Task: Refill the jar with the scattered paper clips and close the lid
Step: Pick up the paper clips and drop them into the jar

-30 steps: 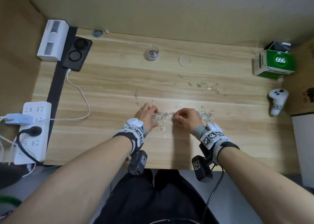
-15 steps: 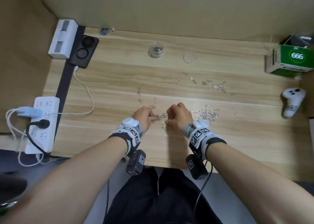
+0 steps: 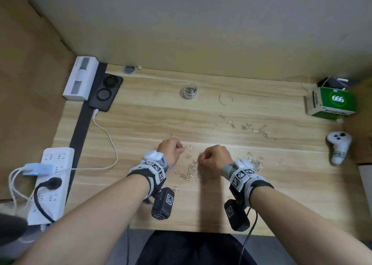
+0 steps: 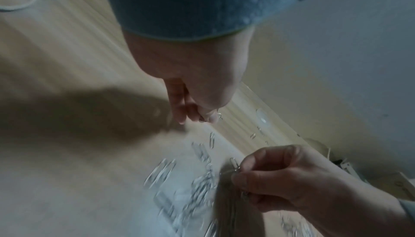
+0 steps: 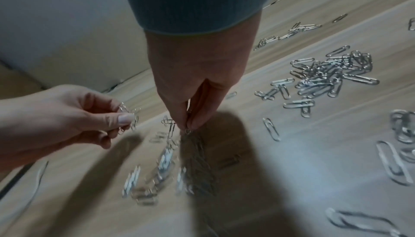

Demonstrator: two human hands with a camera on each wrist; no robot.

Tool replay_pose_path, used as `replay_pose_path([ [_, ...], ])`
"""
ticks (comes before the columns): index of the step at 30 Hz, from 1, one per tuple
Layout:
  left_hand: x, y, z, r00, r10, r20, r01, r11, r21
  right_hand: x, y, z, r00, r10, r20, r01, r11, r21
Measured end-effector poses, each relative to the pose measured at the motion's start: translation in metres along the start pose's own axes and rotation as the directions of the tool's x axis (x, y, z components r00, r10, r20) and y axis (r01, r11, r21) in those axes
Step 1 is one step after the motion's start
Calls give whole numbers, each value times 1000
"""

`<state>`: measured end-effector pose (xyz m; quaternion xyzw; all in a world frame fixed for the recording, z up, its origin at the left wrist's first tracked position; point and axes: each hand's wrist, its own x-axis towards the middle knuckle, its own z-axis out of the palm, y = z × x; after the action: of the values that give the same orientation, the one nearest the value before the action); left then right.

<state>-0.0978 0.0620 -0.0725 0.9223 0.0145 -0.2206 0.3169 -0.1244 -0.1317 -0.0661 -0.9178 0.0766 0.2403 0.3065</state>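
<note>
Both hands' fingers pinch paper clips (image 3: 189, 169); jar (image 3: 188, 92), lid (image 3: 225, 99) far behind; controller (image 3: 338, 148) right.

A walled-in office desk (image 3: 141, 112). Power strips (image 3: 50, 182), a charger cable (image 3: 108, 136) and a game controller (image 3: 338, 144) line its edges.

Both forearms are bare, each strapped at the wrist with a grey-and-black band (image 3: 153, 171) carrying square black-and-white coded markers. A white rounded pod (image 3: 153, 155) tops the left band. Small black camera boxes (image 3: 163, 205) hang beneath, a thin black cable (image 3: 246, 242) trailing from the right one. Dark trousers (image 3: 193, 248) below.
</note>
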Motion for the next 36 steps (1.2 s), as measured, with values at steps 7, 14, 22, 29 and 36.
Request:
replay_pose_path([
  [7,49,35,-51,996,10,-92,-17,997,-79,48,-30,-57,995,54,-85,-32,972,235],
  [14,112,72,-88,986,-21,-165,-6,987,-162,110,-54,-106,985,108,-137,-25,865,502],
  [22,199,90,-86,987,-57,-153,36,990,-138,162,-47,-111,984,134,-115,-40,805,592],
  [29,220,83,-85,992,-24,-120,4,987,-160,193,-34,-100,986,160,-57,-96,801,590],
  [36,215,71,-91,983,-11,-186,-41,962,-271,209,-59,-107,987,140,-75,-68,799,598],
])
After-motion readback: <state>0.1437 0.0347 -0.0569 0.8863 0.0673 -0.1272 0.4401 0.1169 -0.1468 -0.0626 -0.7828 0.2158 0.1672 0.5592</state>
